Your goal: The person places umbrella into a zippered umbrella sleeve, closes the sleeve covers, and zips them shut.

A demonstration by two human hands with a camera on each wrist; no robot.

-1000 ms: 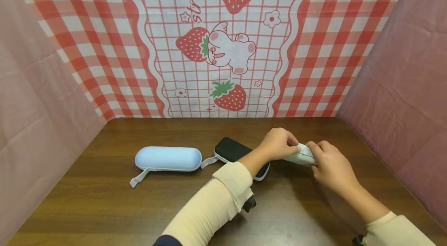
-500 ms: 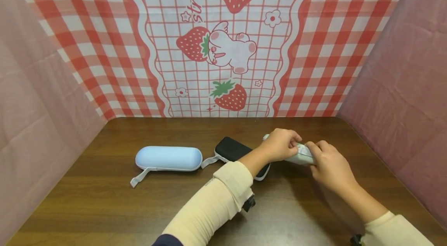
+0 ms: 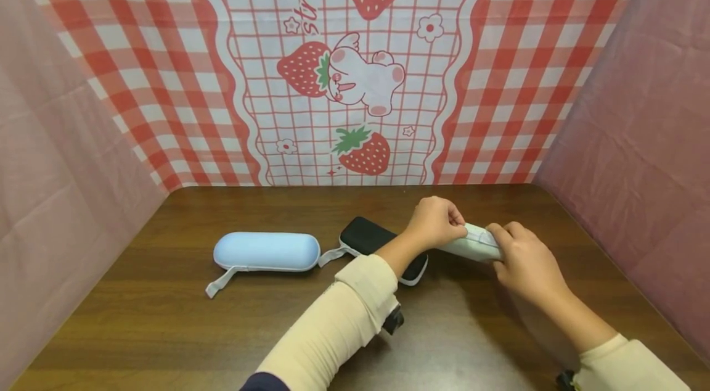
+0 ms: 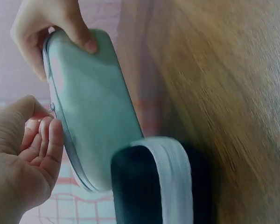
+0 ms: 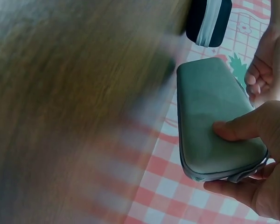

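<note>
A pale green zip case is held up at the right of the table, tilted on its side with its zipped edge upward. My right hand grips its right end, thumb on one broad face and fingers round the other, as the right wrist view shows. At the zipped edge my left hand pinches the small zipper pull between thumb and forefinger. Its other fingers are curled beside the case. Below my left forearm lies a black zip case with white edging, partly covered by that arm.
On the brown wooden table a light blue zip case lies to the left, its grey strap towards the front. Another grey strap sticks out from the black case. Red-and-white strawberry cloth hangs behind; pink cloth borders both sides.
My left hand has moved left along the green case's zipped edge, baring more of its top. My right hand keeps its grip in the same spot. The blue and black cases have not moved.
</note>
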